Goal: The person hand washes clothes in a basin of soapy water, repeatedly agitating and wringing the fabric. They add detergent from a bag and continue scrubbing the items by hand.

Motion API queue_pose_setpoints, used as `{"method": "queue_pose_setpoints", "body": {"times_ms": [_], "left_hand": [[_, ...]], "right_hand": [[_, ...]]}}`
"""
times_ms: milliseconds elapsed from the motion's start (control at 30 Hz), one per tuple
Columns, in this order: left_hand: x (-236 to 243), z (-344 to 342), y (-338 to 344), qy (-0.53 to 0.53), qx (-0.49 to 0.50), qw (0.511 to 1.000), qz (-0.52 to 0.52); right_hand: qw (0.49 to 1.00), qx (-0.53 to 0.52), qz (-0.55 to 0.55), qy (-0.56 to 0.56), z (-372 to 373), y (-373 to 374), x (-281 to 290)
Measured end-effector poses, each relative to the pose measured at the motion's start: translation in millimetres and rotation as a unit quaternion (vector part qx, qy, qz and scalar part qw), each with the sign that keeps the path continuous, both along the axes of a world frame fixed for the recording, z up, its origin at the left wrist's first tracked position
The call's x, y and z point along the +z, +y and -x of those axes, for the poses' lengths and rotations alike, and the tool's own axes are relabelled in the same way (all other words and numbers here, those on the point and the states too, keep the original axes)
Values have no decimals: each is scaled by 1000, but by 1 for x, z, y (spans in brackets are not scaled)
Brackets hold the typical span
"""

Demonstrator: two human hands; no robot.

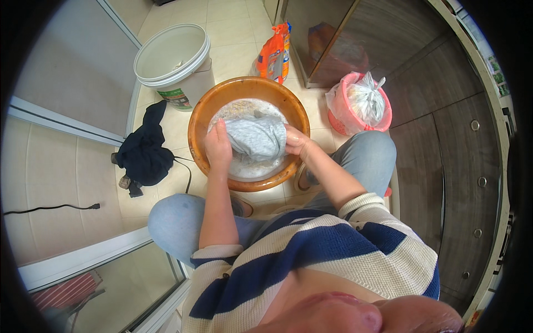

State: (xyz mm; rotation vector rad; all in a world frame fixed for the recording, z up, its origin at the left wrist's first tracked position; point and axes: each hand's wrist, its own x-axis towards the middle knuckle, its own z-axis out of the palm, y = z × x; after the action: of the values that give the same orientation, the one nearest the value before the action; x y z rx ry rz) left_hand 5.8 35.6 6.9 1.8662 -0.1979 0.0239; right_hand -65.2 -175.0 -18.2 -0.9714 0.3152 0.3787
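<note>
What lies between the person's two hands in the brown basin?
In the head view, a wet grey cloth lies between the left hand and right hand, both gripping it over soapy water in the brown basin.

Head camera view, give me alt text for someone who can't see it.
Seen from above, a crouching person's left hand and right hand grip a wet grey garment in a brown basin of soapy water on a tiled floor. A white bucket, a dark cloth heap and a pink basket holding a plastic bag stand around it.

A home washing corner: tiled floor, sliding glass door, wooden cabinets, a wash basin of soapy water, a bucket and detergent bag.
</note>
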Motion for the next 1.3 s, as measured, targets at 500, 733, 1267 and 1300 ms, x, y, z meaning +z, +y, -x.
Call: {"method": "queue_pose_setpoints", "body": {"times_ms": [500,733,1267,1300], "left_hand": [[-11,-17,20,186,204,886,372],[-35,-1,-6,431,126,831,328],[-12,32,-43,343,14,841,418],[-1,31,-47,301,-9,861,410]], "right_hand": [[967,-243,69,-36,-12,-67,11],[958,-138,236,-84,-17,-18,15],[668,-192,669,-264,-40,4,-37],[662,-207,678,-244,-42,-9,-36]]}}
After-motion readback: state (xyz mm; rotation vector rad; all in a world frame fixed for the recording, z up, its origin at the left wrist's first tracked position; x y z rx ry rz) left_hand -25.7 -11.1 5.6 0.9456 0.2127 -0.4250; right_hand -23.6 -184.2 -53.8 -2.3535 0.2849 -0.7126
